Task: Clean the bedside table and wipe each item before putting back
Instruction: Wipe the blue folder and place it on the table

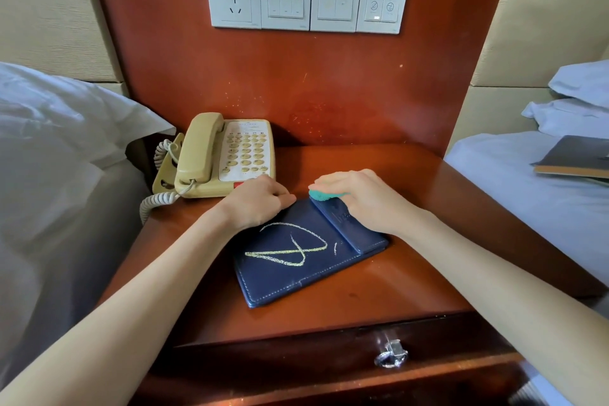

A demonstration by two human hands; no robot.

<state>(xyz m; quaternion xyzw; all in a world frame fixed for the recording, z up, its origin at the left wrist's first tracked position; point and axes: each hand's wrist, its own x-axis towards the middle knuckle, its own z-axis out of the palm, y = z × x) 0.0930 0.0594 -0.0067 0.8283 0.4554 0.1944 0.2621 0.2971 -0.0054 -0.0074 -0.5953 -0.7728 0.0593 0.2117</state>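
Observation:
A dark blue leather folder [296, 264] lies flat on the wooden bedside table [412, 273], with a yellow chalk scribble on its cover. My left hand [260, 204] rests on the folder's far left corner, fingers curled, holding it down. My right hand [359, 198] presses a teal cloth [324, 195] onto the folder's raised strap at its far right corner; most of the cloth is hidden under my palm. A beige corded telephone [227, 153] stands at the table's back left, just beyond my left hand.
A row of white wall sockets and switches [306, 0] sits on the wood panel behind. White bedding [59, 158] lies to the left. The bed on the right [543, 194] bears a dark book [576, 158]. A drawer with a metal handle [392, 354] is below the tabletop.

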